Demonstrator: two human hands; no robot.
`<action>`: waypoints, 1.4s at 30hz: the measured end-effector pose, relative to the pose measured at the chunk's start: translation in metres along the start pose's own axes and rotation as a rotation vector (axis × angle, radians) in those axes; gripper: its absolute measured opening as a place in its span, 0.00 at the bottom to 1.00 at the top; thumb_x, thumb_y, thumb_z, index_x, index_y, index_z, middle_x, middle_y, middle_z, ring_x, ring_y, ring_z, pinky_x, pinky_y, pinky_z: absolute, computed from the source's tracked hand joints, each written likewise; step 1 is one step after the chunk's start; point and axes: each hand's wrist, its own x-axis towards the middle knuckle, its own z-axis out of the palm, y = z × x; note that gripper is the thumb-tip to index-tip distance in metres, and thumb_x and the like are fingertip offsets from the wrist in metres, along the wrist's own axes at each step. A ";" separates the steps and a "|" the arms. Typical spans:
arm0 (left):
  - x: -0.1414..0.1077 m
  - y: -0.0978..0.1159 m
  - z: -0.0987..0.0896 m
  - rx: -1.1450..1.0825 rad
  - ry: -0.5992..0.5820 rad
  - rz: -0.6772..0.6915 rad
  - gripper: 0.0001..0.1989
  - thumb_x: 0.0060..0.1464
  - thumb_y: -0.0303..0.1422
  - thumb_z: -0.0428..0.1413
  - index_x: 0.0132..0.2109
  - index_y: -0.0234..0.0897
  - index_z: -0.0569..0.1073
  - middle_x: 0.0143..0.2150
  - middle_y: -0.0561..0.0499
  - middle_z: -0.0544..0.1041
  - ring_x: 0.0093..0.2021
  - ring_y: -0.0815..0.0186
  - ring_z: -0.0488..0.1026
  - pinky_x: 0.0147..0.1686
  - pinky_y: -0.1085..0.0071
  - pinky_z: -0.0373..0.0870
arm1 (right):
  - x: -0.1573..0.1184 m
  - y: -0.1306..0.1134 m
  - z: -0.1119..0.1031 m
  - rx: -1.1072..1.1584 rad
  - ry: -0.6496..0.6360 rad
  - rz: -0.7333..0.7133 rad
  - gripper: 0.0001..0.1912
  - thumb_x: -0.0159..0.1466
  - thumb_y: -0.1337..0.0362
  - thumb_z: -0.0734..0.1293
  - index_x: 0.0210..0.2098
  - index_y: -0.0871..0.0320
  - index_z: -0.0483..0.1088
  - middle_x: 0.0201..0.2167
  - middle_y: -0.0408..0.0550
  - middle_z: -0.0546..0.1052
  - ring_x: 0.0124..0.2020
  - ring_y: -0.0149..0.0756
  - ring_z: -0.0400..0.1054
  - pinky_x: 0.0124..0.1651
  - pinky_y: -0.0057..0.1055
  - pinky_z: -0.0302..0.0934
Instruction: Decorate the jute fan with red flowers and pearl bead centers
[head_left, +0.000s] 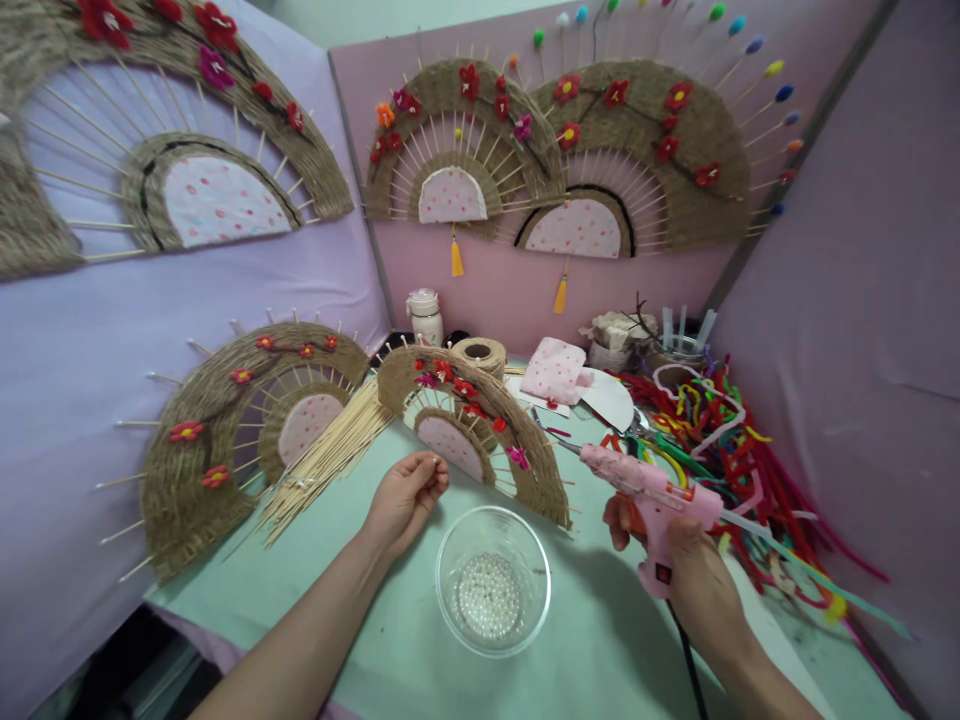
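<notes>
My right hand (694, 575) grips a pink hot glue gun (649, 480), its nozzle pointing left and a pale glue stick trailing from its back. My left hand (409, 500) is closed in a pinch, with a tiny white bead just showing at the fingertips. Right beyond those fingers stands a small twine-wrapped fan (480, 400) with red and magenta flowers and a dotted half-round centre. White beads tip some of its sticks. Between my hands sits a clear plastic bowl (493, 530) holding many pearl beads (487, 600).
A bundle of thin sticks (330, 460) and another twine fan (187, 470) lie left. Behind are a twine roll (480, 352), dotted cloth (555, 370) and white bottle (426, 320). Coloured pipe cleaners (720, 430) heap up right. The gun's black cord (686, 660) runs toward me.
</notes>
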 end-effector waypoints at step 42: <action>-0.001 0.000 0.000 -0.001 0.007 -0.020 0.17 0.35 0.35 0.71 0.29 0.30 0.75 0.25 0.51 0.75 0.25 0.75 0.71 0.29 0.80 0.70 | -0.003 -0.014 0.008 -0.009 0.070 0.088 0.37 0.62 0.32 0.47 0.31 0.57 0.69 0.26 0.47 0.68 0.21 0.30 0.54 0.20 0.27 0.49</action>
